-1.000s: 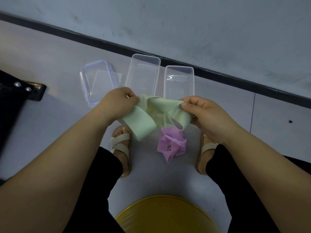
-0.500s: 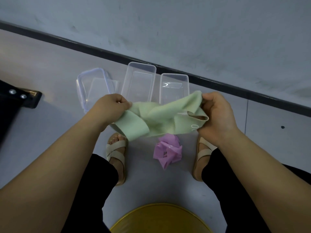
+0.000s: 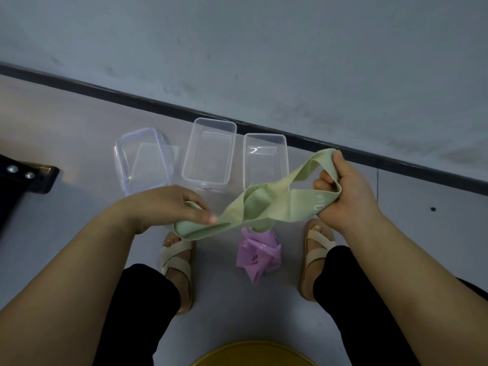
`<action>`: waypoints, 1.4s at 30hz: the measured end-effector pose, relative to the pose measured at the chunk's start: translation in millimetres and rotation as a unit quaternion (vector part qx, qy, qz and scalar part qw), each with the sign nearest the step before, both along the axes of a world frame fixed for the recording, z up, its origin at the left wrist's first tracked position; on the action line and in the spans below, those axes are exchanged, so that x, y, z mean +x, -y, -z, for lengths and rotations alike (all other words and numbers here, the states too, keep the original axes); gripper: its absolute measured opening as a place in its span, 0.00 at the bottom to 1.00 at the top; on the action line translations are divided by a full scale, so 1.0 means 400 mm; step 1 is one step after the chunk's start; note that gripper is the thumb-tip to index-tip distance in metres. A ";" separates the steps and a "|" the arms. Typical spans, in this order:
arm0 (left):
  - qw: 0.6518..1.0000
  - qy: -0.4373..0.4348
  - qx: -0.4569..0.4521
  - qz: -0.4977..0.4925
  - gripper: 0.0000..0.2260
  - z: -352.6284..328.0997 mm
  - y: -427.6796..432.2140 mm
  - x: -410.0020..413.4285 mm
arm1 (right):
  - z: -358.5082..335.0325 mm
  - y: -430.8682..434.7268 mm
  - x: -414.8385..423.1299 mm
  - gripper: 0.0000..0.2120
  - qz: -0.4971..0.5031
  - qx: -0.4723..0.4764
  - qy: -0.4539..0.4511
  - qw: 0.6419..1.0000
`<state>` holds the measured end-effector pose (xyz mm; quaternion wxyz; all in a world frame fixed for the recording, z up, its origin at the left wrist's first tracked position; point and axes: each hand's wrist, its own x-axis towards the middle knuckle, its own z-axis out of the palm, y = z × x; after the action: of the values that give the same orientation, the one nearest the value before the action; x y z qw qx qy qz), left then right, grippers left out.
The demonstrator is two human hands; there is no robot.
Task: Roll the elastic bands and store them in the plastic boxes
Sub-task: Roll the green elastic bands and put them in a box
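Left hand point(image 3: 169, 207) flat, right hand point(image 3: 343, 191) fisted, apart

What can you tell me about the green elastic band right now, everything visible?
The green elastic band is a wide, flat, pale green loop of thin stretchy material, with small pale print near its right end. It is unrolled and twisted, held in the air between the left hand and the right hand, above the floor and in front of the clear boxes.

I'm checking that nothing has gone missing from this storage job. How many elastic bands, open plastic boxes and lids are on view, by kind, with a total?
Elastic bands: 2, the green band stretched between the left hand and right hand, and the purple band on the floor
Open plastic boxes: 2
Lids: 1
Total: 5
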<state>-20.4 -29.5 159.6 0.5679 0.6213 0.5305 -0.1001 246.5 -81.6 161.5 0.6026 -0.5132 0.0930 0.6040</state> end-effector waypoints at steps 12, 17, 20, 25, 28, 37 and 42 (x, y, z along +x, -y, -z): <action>0.971 -0.198 0.122 0.059 0.16 0.120 0.053 0.055 | -0.114 0.054 -0.062 0.08 -0.467 0.245 0.072 0.847; 0.979 -0.143 0.144 0.038 0.13 0.116 0.072 0.090 | -0.128 0.066 -0.049 0.11 -0.451 0.335 -0.008 0.827; 0.977 -0.148 0.140 0.060 0.13 0.116 0.079 0.103 | -0.125 0.053 -0.057 0.13 -0.419 0.279 0.029 0.864; 0.980 -0.101 0.156 -0.074 0.17 0.076 0.042 0.095 | -0.099 0.037 -0.081 0.07 -0.454 0.091 0.205 0.862; 0.976 -0.070 0.161 -0.131 0.20 0.046 0.030 0.091 | -0.057 0.035 -0.091 0.10 -0.522 0.026 0.398 0.753; 0.966 -0.014 0.149 -0.210 0.22 0.025 0.023 0.084 | 0.064 0.059 -0.096 0.16 -0.717 -0.020 0.546 0.433; 0.966 0.053 0.090 -0.236 0.18 0.010 0.026 0.089 | 0.057 0.057 -0.122 0.26 -0.659 0.034 0.516 0.546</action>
<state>15.2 -40.0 155.5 0.5447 0.5314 0.6379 0.1183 197.6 -104.6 138.5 -0.0038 -0.6324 -0.6191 0.4656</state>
